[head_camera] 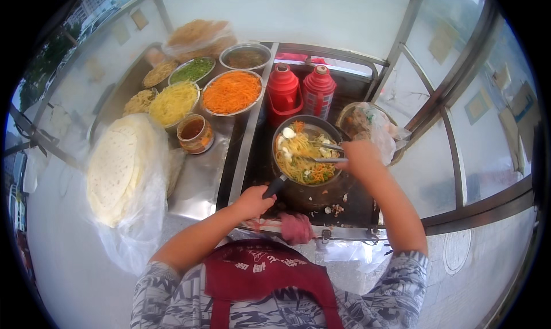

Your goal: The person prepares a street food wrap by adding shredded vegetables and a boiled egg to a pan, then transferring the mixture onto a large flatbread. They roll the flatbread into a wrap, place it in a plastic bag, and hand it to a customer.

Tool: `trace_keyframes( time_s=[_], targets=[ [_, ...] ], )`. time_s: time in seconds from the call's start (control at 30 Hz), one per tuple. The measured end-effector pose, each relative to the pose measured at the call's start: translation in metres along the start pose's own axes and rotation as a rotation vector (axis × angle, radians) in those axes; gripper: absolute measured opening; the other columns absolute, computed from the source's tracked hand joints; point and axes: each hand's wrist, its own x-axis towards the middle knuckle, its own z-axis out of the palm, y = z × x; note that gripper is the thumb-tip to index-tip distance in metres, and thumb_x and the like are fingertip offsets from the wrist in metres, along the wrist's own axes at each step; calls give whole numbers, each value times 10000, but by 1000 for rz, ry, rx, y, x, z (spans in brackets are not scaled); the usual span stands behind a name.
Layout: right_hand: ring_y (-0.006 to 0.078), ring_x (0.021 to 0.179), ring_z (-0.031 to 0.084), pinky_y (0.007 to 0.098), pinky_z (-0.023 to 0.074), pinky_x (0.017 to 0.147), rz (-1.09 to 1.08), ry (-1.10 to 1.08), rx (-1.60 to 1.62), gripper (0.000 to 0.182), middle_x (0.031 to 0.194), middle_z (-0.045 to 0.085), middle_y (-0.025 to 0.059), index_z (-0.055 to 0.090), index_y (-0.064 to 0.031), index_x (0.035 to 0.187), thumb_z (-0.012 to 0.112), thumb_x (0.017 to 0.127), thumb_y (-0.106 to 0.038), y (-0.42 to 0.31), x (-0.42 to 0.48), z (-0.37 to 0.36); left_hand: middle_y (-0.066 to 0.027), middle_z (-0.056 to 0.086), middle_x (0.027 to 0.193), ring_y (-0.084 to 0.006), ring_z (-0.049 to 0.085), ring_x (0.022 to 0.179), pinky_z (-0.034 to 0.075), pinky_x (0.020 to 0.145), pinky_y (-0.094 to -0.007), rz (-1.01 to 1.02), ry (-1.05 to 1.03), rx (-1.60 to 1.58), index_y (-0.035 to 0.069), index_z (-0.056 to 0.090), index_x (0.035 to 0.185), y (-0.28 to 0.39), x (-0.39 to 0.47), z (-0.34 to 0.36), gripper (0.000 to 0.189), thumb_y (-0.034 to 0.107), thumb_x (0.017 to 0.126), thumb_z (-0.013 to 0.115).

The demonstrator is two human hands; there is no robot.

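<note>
My left hand (255, 203) is closed around the black handle (274, 187) of a frying pan (275, 148). In the pan lie noodles (301, 167) mixed with shredded carrot, greens and white pieces that look like egg. Metal tongs (331, 160) are gripped in my right hand (359, 159), which comes in over the pan's right side; their two arms reach apart into the food. Behind the pan stand two red thermos flasks (284, 88). Bits of food lie on the dark cooktop (318, 210) in front of it.
At left are bowls of shredded carrot (232, 92), yellow shreds (173, 103) and chopped greens (193, 69), a jar of dark red sauce (192, 128) and bagged flatbreads (114, 170). A bag-lined basket (398, 154) stands right of the pan. A red cloth (297, 228) hangs at the front edge.
</note>
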Motion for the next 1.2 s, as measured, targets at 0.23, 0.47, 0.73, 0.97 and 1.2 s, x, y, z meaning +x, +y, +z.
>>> trace_keyframes(
  time_s=[0.23,0.47,0.73,0.97,1.2],
  targets=[
    [396,867,646,478,497,755,31,107,88,465,876,673,199,668,-13,882,855,670,-381,17,-47,-8,-61,601,654,-162,622,529,514,501,-338,210,94,125,25,605,923,0,-27,-4,206,230,914,618],
    [413,781,649,494,490,680,-71,329,8,362,786,668,210,651,-15,927,813,742,-281,-144,-50,-133,-21,567,668,-106,545,560,458,530,-296,153,204,-151,44,616,987,27,-183,-95,178,202,904,620],
    [392,773,651,478,493,682,-313,482,106,426,801,669,178,648,-27,929,782,765,-397,-378,4,-157,-115,575,660,-193,540,605,444,591,-360,277,743,219,25,622,900,-62,-332,-274,157,179,873,642],
    [364,778,669,472,513,680,-393,419,143,445,812,681,166,678,-37,909,828,709,-406,-495,38,-151,-185,610,720,-355,601,664,468,623,-419,124,971,592,39,636,918,-145,-390,-393,174,203,866,662],
    [369,892,661,453,510,777,-425,467,244,576,924,692,184,678,-35,1104,858,672,-370,-553,76,-175,-199,632,739,-404,630,728,481,636,-473,198,917,721,58,621,925,-178,-385,-435,159,189,840,651]
  ],
)
